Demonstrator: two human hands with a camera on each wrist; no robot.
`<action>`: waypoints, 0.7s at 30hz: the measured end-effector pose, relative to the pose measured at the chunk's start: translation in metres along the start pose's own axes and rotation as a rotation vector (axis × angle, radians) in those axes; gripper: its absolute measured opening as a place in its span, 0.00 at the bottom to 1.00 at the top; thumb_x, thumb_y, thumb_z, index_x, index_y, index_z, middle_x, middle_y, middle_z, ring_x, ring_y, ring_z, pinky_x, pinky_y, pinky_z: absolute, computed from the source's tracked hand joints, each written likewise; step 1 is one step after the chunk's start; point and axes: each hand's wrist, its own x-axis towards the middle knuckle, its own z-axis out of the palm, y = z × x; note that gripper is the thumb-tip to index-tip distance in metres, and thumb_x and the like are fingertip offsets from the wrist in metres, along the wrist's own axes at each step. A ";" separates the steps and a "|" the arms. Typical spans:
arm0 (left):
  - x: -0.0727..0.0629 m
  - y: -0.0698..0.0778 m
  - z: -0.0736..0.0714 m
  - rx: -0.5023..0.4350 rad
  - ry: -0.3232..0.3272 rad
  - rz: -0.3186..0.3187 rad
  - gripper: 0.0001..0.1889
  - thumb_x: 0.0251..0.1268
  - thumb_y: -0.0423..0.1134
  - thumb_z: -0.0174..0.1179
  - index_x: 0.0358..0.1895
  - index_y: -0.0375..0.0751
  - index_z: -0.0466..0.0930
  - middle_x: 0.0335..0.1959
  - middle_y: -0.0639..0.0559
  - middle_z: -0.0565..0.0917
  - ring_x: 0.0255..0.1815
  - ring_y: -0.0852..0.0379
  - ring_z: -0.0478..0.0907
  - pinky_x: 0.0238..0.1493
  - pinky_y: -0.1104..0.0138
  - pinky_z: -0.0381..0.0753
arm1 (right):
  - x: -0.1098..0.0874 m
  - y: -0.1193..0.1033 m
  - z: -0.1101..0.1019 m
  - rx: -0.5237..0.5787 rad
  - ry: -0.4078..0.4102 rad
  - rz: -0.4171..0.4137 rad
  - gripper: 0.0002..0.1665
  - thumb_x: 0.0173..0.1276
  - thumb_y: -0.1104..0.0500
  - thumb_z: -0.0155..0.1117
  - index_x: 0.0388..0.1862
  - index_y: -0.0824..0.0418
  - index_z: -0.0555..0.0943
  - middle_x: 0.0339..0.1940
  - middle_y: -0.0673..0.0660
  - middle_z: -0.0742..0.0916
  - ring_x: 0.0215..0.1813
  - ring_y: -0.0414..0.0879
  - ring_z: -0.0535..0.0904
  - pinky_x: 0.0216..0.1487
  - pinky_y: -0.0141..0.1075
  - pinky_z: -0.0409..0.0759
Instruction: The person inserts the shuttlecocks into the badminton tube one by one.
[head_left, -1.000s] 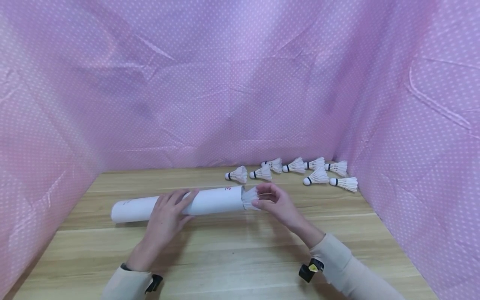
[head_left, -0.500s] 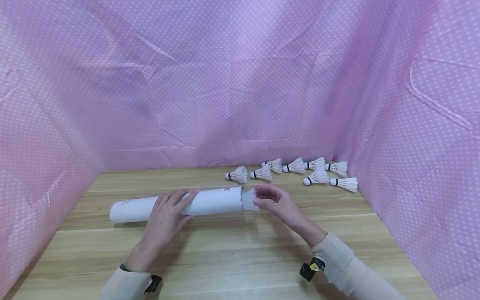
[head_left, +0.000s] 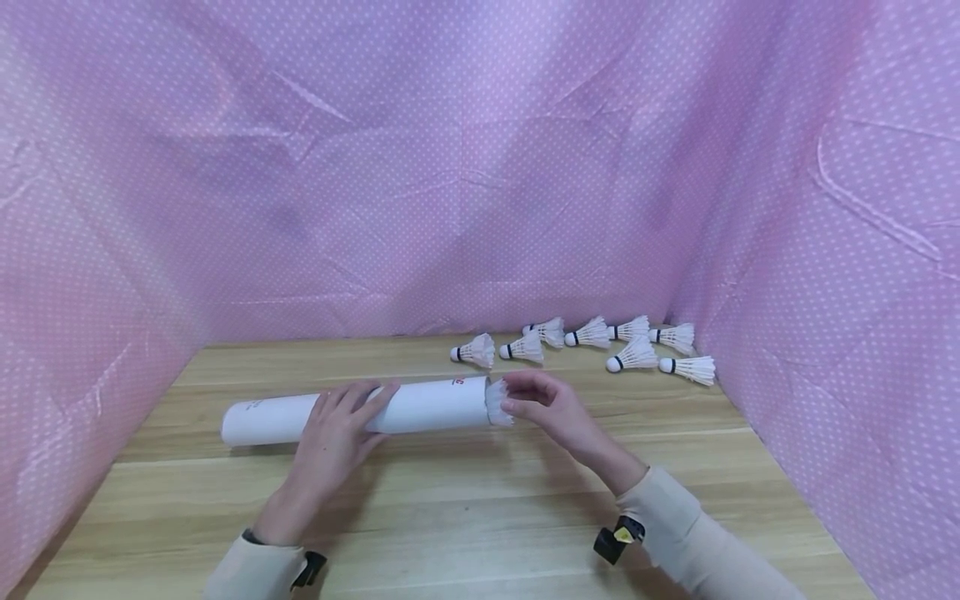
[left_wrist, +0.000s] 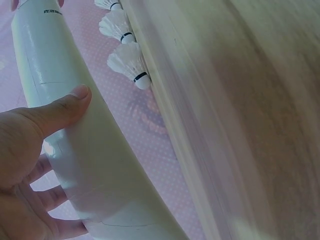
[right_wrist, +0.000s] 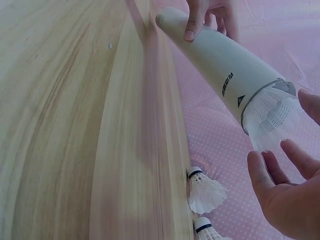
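A white shuttlecock tube [head_left: 435, 404] lies sideways across the front of me, its mouth to the right. My left hand [head_left: 330, 442] grips it around the middle, thumb on one side and fingers on the other, as the left wrist view shows. From the mouth sticks the feather skirt of a shuttlecock [head_left: 498, 404]; its cork is hidden inside the tube. My right hand [head_left: 551, 412] holds the skirt's outer edge between thumb and fingertips. In the right wrist view the feathers of this shuttlecock [right_wrist: 272, 112] fan out between thumb and fingers.
Several loose shuttlecocks [head_left: 588, 332] lie along the back right of the wooden table [head_left: 465, 517], corks mostly pointing left. The nearest to the tube is a shuttlecock [head_left: 474, 352] just behind its mouth. Pink dotted cloth [head_left: 450, 167] walls the back and both sides.
The shuttlecock has gone a little deeper into the tube, with less of its skirt showing. My right hand has shifted slightly left with it. My left hand keeps its grip on the tube.
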 end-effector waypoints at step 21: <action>0.002 0.003 0.003 -0.012 -0.010 -0.003 0.47 0.42 0.36 0.83 0.72 0.55 0.73 0.62 0.43 0.77 0.62 0.36 0.72 0.65 0.33 0.64 | 0.004 -0.003 0.010 -0.002 0.001 0.006 0.27 0.67 0.57 0.72 0.64 0.60 0.78 0.60 0.58 0.83 0.60 0.53 0.79 0.57 0.38 0.82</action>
